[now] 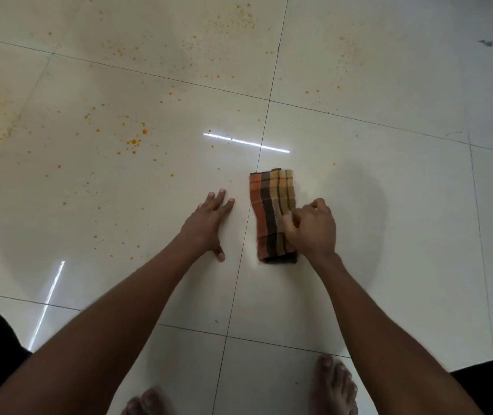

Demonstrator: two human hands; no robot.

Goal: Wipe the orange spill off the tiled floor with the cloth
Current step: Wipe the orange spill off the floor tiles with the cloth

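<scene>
Gripping the folded cloth [272, 211] at centre frame, right hand [314, 227] fingers curled on it; left hand [209, 218] lay flat, fingers spread. Orange spill [133, 142] sat upper left: best swept inward, pressing firmly.

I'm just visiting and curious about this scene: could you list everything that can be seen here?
cloth: one, folded, checked orange, brown and tan, flat on the floor right of centre.
orange spill: many droplets and smears, orange, scattered over the tiles to the left and far side.
tiled floor: pale cream glossy tiles, dark grout lines, bright light reflections.
dark speck: one, grey, far right corner.
left hand: one, fingers spread flat on the floor beside the cloth.
right hand: one, fingers curled on the cloth's near half.
bare feet: two, bottom edge.
</scene>
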